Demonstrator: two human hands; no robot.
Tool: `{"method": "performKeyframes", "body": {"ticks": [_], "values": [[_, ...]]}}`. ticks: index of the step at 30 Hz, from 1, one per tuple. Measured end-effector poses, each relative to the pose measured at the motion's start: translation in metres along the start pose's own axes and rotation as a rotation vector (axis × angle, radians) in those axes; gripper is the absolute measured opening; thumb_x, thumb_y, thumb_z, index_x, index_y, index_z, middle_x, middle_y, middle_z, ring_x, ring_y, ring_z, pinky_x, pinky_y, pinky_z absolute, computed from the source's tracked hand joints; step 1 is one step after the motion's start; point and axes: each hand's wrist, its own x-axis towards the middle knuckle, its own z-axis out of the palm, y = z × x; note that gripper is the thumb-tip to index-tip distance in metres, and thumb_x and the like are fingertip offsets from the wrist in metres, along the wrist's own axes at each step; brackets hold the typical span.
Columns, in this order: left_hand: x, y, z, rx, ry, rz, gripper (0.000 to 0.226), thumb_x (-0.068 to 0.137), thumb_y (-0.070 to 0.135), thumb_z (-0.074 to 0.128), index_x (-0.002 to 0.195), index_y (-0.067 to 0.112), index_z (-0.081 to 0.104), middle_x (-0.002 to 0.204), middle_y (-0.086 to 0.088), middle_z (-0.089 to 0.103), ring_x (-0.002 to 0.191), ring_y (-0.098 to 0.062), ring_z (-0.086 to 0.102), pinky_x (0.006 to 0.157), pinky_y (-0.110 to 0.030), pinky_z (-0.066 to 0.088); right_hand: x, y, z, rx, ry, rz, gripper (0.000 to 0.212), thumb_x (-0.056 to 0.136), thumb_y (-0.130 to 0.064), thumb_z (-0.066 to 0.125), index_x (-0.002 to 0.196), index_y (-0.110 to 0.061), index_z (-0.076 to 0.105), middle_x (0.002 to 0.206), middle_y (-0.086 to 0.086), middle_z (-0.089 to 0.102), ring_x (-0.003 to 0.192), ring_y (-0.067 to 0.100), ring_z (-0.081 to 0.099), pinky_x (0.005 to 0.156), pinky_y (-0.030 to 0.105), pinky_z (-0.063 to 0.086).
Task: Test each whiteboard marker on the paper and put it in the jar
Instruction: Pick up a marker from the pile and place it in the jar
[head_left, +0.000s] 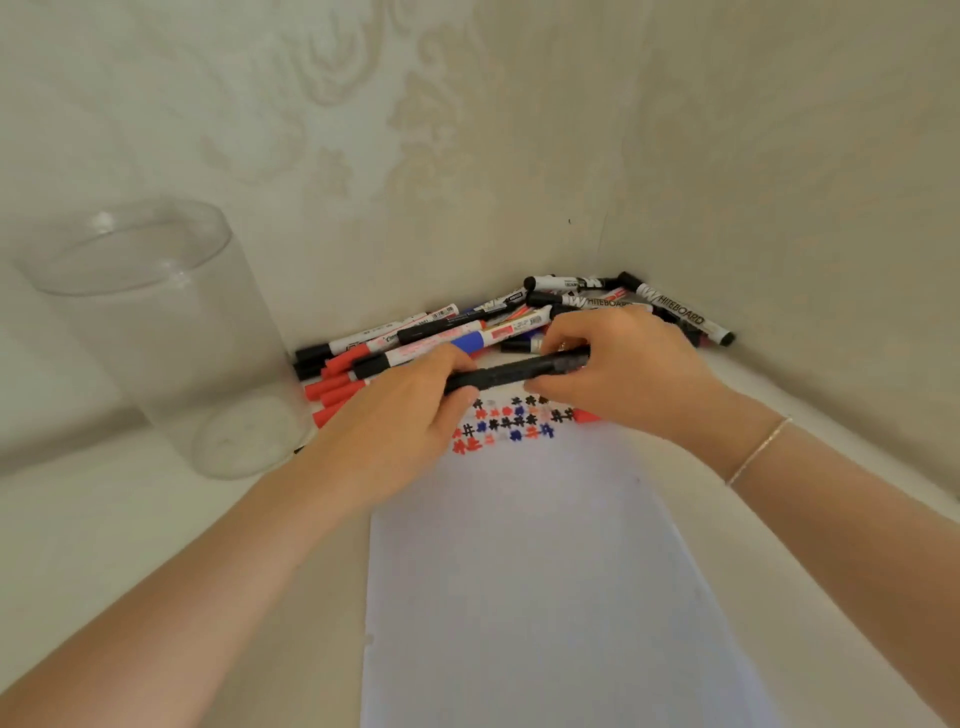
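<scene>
Left hand (410, 410), right hand (618, 364) pinch all-black marker (514, 371) (horizontal, seemingly capped) above scribbled paper (545, 571).

Jar (156, 332): clear plastic or glass (cannot tell), smooth, glossy highlights at rim. Black marker (511, 371): plastic, matt. Piled markers (415, 338): smooth plastic barrels with printed labels, slight sheen. Paper (545, 571): white, matt. Worktop (130, 519): pale, smooth. Wall (363, 130): embossed pattern, satin. Bracelet (758, 449): thin metal chain.
</scene>
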Motion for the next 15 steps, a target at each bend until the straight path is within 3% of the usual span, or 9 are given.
{"method": "performKeyframes", "body": {"ticks": [4,7,10,13,15], "values": [[-0.012,0.005,0.0,-0.018,-0.123,0.062,0.009,0.1,0.026,0.04,0.099,0.035,0.04,0.074,0.011,0.048,0.063,-0.007,0.046,0.062,-0.033,0.04,-0.006,-0.006,-0.018,0.751,-0.146,0.103,0.022,0.072,-0.004,0.078,0.088,-0.015,0.068,0.063,-0.001,0.062,0.05,0.013,0.057,0.052,0.027,0.052],[-0.016,0.008,0.002,-0.144,-0.095,0.064,0.008,0.1,0.032,0.038,0.098,0.039,0.042,0.074,0.009,0.052,0.065,-0.009,0.05,0.067,-0.04,0.045,-0.013,-0.014,-0.015,1.313,-0.277,0.188,0.01,0.074,-0.008,0.073,0.078,-0.009,0.064,0.057,0.004,0.053,0.044,0.014,0.047,0.044,0.023,0.043],[-0.013,0.013,0.005,-0.178,-0.051,0.15,0.028,0.098,0.04,0.034,0.112,0.026,0.054,0.094,0.011,0.063,0.088,-0.009,0.06,0.079,-0.034,0.049,-0.013,-0.029,0.005,1.264,-0.309,0.213,0.023,0.079,-0.018,0.072,0.072,-0.009,0.052,0.049,0.003,0.035,0.041,0.017,0.035,0.042,0.024,0.031],[-0.011,0.018,0.005,-0.327,-0.043,0.177,0.022,0.102,0.021,0.038,0.1,0.024,0.059,0.094,0.018,0.067,0.096,-0.005,0.061,0.082,-0.018,0.045,-0.008,-0.043,0.014,1.143,-0.215,0.189,0.021,0.086,-0.017,0.068,0.076,-0.008,0.052,0.042,0.001,0.035,0.036,0.019,0.035,0.04,0.024,0.026],[-0.012,0.017,0.005,-0.378,-0.06,0.152,0.022,0.101,0.026,0.036,0.104,0.025,0.057,0.096,0.02,0.067,0.099,-0.008,0.061,0.088,-0.025,0.046,-0.005,-0.045,0.015,1.141,-0.184,0.167,0.021,0.088,-0.014,0.063,0.073,-0.006,0.051,0.04,0.001,0.036,0.034,0.019,0.033,0.038,0.023,0.025]]}}
